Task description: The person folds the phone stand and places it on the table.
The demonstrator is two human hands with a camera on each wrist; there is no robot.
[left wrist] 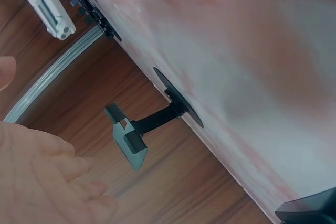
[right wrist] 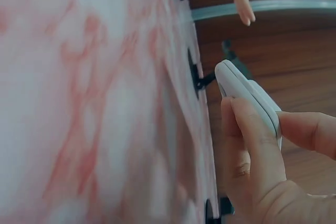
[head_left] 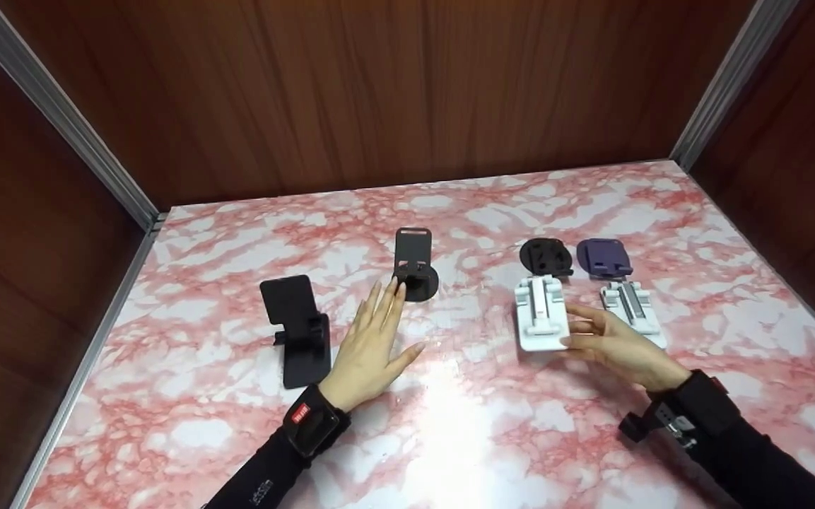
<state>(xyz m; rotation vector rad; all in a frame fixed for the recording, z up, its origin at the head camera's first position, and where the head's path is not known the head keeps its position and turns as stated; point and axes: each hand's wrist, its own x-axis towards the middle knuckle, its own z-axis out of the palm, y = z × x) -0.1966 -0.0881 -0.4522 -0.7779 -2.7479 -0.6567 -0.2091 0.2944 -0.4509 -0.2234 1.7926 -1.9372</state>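
My right hand (head_left: 616, 346) pinches a folded white phone stand (head_left: 543, 318) by its right edge. In the right wrist view the thumb and fingers (right wrist: 257, 145) grip the flat white stand (right wrist: 249, 93) clear of the tabletop. My left hand (head_left: 372, 346) is held flat with straight fingers, empty, between two unfolded black phone stands. One is a round-based black stand (head_left: 414, 258) just beyond its fingertips; the other is a rectangular-based black stand (head_left: 301, 332) to its left. In the left wrist view the round-based stand (left wrist: 157, 116) stands upright beside the open palm (left wrist: 47, 177).
Behind the held stand lie a folded black round stand (head_left: 547, 256) and a folded purple stand (head_left: 605, 256). Another folded white stand (head_left: 632, 309) lies by the right hand. Wood-grain panels (head_left: 407, 92) wall in the pink marbled table (head_left: 195, 438).
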